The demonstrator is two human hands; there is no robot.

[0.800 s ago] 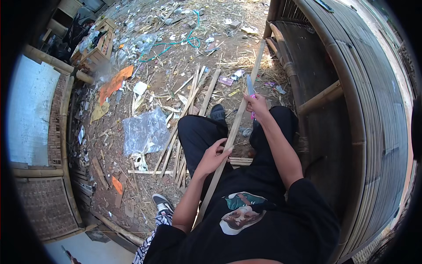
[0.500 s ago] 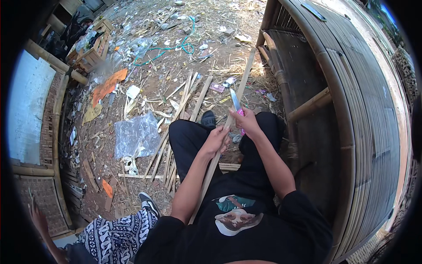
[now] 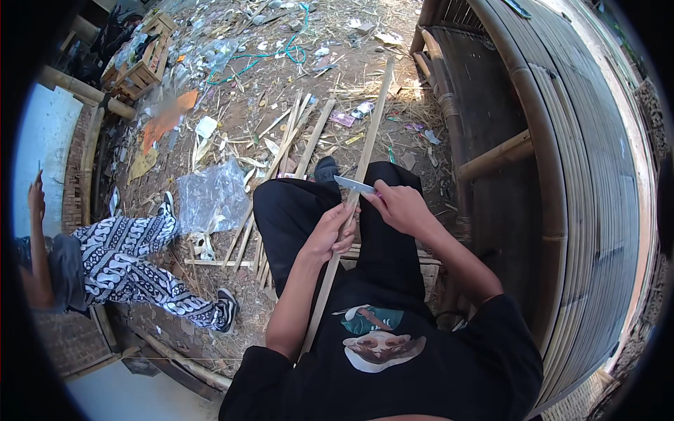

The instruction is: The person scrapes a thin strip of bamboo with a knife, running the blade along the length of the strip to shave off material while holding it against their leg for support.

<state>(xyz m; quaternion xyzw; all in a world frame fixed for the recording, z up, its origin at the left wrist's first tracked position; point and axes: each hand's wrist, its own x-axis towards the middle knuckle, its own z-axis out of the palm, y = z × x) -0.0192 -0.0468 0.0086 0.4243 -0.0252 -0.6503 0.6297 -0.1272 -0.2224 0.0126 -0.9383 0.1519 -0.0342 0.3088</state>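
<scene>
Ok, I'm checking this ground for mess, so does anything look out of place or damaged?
Yes: a crumpled clear plastic sheet, left of the person's left knee, and an orange sheet farther off lie loose on the dirt, like litter. The wooden strip in the left hand shows no obvious damage.

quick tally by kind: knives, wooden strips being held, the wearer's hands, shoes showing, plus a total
Knife: 1
Held wooden strip: 1
Left hand and right hand: 2
Shoes, two on the co-worker and one dark one on the wearer: 3
Total: 7
</scene>
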